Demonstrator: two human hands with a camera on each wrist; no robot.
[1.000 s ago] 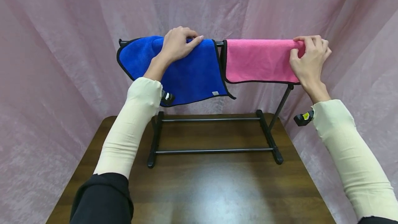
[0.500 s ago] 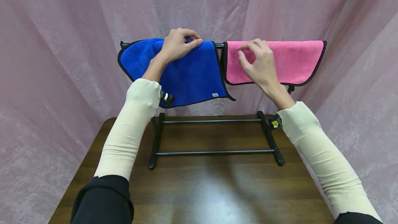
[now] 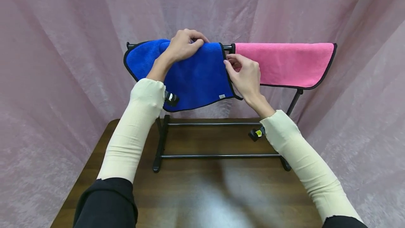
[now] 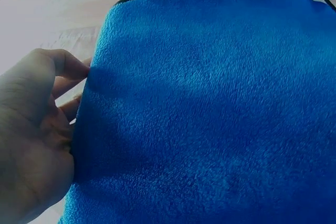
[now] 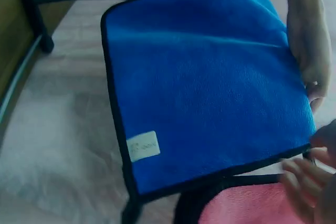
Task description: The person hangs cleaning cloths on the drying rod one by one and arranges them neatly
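Pale pink curtains [image 3: 63, 45] hang all around us, and in front stands a dark wooden counter [image 3: 196, 192] carrying a black metal rack [image 3: 218, 156] with low crossbars and a top rail. Over that rail two cloths hang side by side: a blue towel [image 3: 196, 76] on the left and a pink towel [image 3: 284, 64] on the right, both edged in black, their near edges just beside each other with a short stretch of bare rail between.

Our left hand [image 3: 183, 45] rests on top of the blue towel at the rail, its fingers curled over the fold so that they grip the cloth against the bar; the left wrist view shows the thumb and fingers [image 4: 58, 72] bent round the towel's upper edge. The blue towel drapes at a slant, its lower right corner hanging lowest, with a small white label [image 5: 143, 146] sewn near that corner.

Our right hand [image 3: 243, 75] is at the gap between the two towels, its fingertips drawn together at the black edges where blue and pink meet. We cannot tell which edge they pinch; the right wrist view shows only blurred fingertips beside the blue towel's top corner, above the pink cloth.

Cream sleeves [image 3: 133, 129] cover both forearms.
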